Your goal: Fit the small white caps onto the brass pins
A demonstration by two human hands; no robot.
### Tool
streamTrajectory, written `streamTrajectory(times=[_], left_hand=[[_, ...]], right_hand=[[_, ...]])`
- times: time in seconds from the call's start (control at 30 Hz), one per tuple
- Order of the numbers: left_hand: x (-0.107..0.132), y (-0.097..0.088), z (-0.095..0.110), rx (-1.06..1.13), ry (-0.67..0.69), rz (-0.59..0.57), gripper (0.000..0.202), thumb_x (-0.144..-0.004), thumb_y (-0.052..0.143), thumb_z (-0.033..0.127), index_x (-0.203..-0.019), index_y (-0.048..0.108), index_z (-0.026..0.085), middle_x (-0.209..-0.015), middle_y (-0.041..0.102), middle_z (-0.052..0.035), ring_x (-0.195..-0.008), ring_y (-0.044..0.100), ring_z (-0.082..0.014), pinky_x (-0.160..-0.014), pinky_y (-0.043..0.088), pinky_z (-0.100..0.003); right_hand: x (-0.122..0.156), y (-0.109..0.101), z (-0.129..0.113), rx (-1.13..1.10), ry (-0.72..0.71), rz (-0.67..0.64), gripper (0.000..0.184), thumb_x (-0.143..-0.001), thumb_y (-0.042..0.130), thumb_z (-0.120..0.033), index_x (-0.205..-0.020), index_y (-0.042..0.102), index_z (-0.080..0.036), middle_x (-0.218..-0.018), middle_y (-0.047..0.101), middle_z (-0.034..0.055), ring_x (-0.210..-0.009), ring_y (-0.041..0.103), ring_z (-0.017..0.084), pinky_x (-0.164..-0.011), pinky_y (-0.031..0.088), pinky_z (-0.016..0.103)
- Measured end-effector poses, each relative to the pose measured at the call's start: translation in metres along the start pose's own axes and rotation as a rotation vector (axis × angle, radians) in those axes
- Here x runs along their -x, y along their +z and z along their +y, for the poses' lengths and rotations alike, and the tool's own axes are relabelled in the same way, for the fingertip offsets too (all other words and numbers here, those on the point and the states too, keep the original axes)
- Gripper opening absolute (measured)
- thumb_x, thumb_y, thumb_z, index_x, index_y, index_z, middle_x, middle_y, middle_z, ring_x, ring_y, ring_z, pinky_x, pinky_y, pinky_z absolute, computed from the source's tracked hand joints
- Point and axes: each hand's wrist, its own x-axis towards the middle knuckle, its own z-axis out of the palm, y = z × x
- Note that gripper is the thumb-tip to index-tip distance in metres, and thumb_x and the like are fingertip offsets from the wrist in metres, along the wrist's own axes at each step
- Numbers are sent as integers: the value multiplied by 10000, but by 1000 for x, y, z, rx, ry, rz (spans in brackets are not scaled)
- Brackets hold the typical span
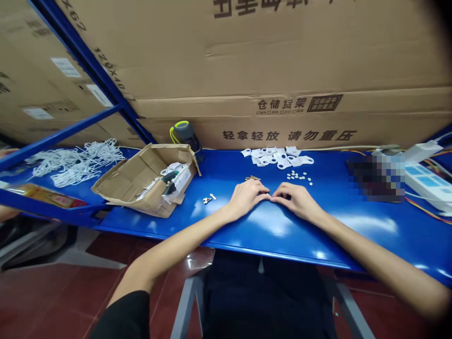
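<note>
My left hand [246, 196] and my right hand [295, 197] rest on the blue table [275, 226], fingertips pinched together and meeting at one spot. Whatever sits between the fingertips is too small to make out. Just beyond my hands lie several small white round pieces [299, 176] and a small brown part [252, 178]. Farther back is a heap of white plastic parts [277, 157]. Left of my left hand lie two tiny metal pieces [209, 199].
A torn cardboard box [146, 181] with white parts stands at the left, a dark cylinder with a yellow-green loop [185, 135] behind it. White cords [76, 162] are piled far left. A white power strip [429, 181] with wires sits right. Large cartons [282, 70] wall the back.
</note>
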Motion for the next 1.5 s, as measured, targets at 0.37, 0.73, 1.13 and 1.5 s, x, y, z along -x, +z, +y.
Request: streamTrajectory(times=[0.37,0.73,1.13,1.5], left_hand=[[8,-6,-5,68,19,-9,215,-1043,629,359,-1066,811,246,-1106,767,-22,-1083,688,-197,-917,510,-284],[15,-14,5,-52,-106,4,172,-1030,631,315,-1023,794,260,-1108,766,-3,-1086,667,-213,-869,510,-300],[16,-35,-15,-217,-140,108,227,-1027,647,381,-1182,802,321,-1129,750,-13,-1049,682,-203,-746,480,-275],[98,-117,-57,-274,-293,-139,247,-1027,625,397,-1083,816,251,-1166,779,-34,-1086,701,-252,-915,515,-341]], right_hand=[[1,-1,0,38,-27,-22,229,-1015,609,-412,-1033,740,-225,-974,687,78,-839,662,228,-767,535,354],[-4,-11,15,156,-58,-35,238,-1029,558,-368,-988,739,-219,-1011,735,91,-901,694,255,-840,537,391],[-1,-29,25,526,62,256,341,-947,464,-151,-1198,695,-171,-1136,740,157,-1077,669,334,-901,503,454],[-1,-14,3,481,-4,132,311,-1023,453,-215,-1229,687,-196,-1149,722,136,-1053,655,315,-925,480,461]])
